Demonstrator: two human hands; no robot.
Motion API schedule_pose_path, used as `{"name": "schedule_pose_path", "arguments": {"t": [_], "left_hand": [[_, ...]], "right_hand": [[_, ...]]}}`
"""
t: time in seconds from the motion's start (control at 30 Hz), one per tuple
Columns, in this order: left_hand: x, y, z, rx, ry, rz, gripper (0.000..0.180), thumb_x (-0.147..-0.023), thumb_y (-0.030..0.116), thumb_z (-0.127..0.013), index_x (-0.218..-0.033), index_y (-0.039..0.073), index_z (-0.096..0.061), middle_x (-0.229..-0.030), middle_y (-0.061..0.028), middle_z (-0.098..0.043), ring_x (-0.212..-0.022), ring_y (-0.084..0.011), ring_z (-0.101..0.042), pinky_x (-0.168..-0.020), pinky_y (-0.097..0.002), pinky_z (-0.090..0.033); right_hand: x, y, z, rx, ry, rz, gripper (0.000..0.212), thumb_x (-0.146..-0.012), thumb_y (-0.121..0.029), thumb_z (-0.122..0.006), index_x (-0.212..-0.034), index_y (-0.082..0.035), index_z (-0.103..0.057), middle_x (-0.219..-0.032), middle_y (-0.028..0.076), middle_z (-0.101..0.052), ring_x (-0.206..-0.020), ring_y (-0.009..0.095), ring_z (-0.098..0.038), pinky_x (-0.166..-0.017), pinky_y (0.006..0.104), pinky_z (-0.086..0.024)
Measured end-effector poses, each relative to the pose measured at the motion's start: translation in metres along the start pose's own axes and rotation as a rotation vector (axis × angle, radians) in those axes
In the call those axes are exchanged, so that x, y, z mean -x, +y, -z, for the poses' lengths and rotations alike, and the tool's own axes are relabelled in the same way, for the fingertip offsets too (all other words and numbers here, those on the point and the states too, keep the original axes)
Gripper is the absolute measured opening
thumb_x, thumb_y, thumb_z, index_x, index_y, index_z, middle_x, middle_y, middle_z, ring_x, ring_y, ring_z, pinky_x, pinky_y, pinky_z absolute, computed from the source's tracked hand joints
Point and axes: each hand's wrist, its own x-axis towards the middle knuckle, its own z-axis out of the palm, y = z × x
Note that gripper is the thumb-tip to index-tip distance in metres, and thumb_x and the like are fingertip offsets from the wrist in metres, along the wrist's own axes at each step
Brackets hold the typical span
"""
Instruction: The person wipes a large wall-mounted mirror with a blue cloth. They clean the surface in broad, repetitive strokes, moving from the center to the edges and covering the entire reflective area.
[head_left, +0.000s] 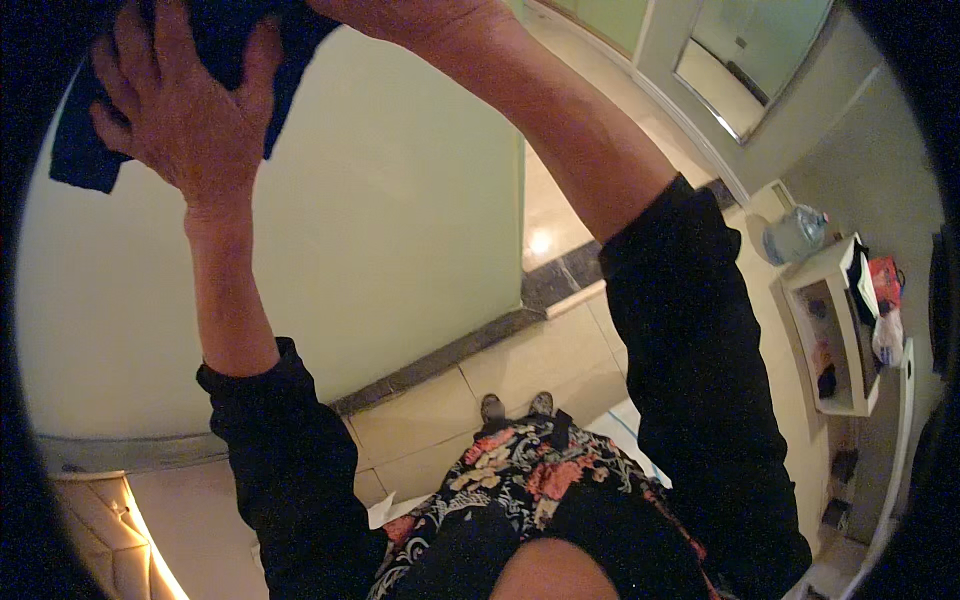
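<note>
Up at the far left, a dark blue cloth [222, 42] lies against a pale, smooth wall [390, 210]. My left hand [195, 125] rests on this cloth with its palm flat and its fingers and thumb spread apart. Raised to the upper edge of the head view, my right hand [415, 18] is near the cloth's right side. Only the wrist and the back part of that hand show; its fingers are out of view, so I cannot tell whether they touch the cloth.
A dark stone baseboard [440, 360] runs along the wall's foot. Beyond the wall's right edge lies a doorway with a dark stone threshold [565, 280]. On the right are a large clear water bottle [795, 235] and a white shelf unit [845, 400] with bags. A padded panel [95, 530] with a light strip is lower left.
</note>
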Motion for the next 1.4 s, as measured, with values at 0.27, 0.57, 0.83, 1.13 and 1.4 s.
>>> {"name": "schedule_pose_path", "arguments": {"t": [0.27, 0.57, 0.83, 1.13, 1.4], "left_hand": [[0.086, 0.051, 0.014, 0.029, -0.263, 0.083, 0.049, -0.079, 0.051, -0.044, -0.120, 0.023, -0.047, -0.135, -0.0059, -0.034, -0.121, -0.0343, -0.030, -0.091, -0.0541, -0.019], [0.225, 0.140, 0.044, 0.044, -0.622, -0.079, 0.021, -0.081, 0.025, -0.049, -0.101, 0.025, -0.057, -0.130, -0.0010, -0.042, -0.117, -0.0303, -0.037, -0.093, -0.0513, -0.018], [0.310, 0.155, 0.078, 0.164, -0.993, -0.232, 0.027, -0.081, 0.024, -0.051, -0.107, 0.022, -0.053, -0.136, -0.0018, -0.034, -0.114, -0.0294, -0.040, -0.088, -0.0504, -0.029], [0.325, 0.174, 0.100, 0.245, -1.174, -0.317, 0.039, -0.080, 0.021, -0.052, -0.119, 0.021, -0.048, -0.140, -0.0054, -0.025, -0.125, -0.0313, -0.028, -0.096, -0.0522, -0.022], [0.323, 0.191, 0.101, 0.231, -1.190, -0.303, 0.028, -0.083, 0.024, -0.051, -0.110, 0.021, -0.055, -0.138, -0.0040, -0.030, -0.120, -0.0289, -0.034, -0.093, -0.0478, -0.027]], "right_hand": [[0.104, -0.011, -0.003, 0.071, 0.046, -0.097, 0.053, -0.077, -0.020, -0.053, -0.125, -0.002, -0.038, -0.136, 0.026, -0.021, -0.126, 0.042, -0.021, -0.097, 0.0532, -0.022], [0.261, -0.062, 0.050, 0.086, -0.167, -0.567, 0.041, -0.067, -0.007, -0.057, -0.106, -0.003, -0.046, -0.129, 0.031, -0.031, -0.114, 0.048, -0.037, -0.087, 0.0522, -0.038], [0.318, -0.099, 0.067, 0.161, -0.287, -0.960, 0.027, -0.069, -0.007, -0.053, -0.093, 0.006, -0.048, -0.098, 0.025, -0.052, -0.080, 0.039, -0.053, -0.070, 0.0443, -0.046], [0.367, -0.096, 0.077, 0.045, -0.628, -1.541, 0.025, -0.064, -0.006, -0.052, -0.086, 0.002, -0.043, -0.084, 0.022, -0.053, -0.076, 0.040, -0.054, -0.065, 0.0468, -0.044], [0.391, -0.088, 0.074, 0.031, -0.580, -1.526, 0.017, -0.065, -0.006, -0.050, -0.082, -0.001, -0.046, -0.076, 0.021, -0.053, -0.073, 0.039, -0.053, -0.063, 0.0495, -0.041]]}}
